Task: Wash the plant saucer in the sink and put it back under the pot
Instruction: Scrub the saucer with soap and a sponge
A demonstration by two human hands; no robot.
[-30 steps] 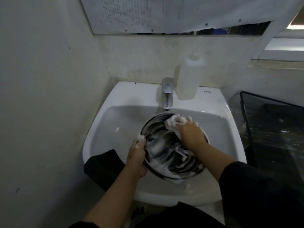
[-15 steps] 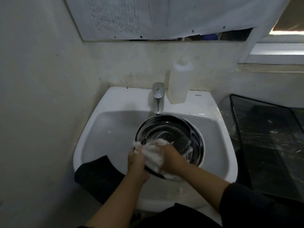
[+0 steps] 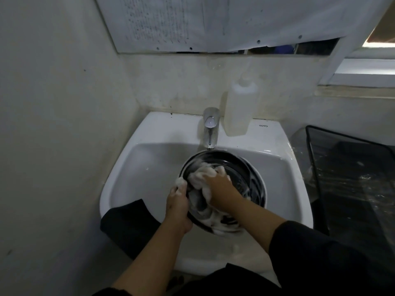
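Your right hand (image 3: pixel 222 189) has swept the soapy cloth (image 3: pixel 203 174) from the saucer's (image 3: pixel 245 174) lower edge up to centre frame, fingers curled on it. Left hand (image 3: pixel 178 201) still grips the rim, over the sink (image 3: pixel 149 167). Scrubbing continues; rinse pending.
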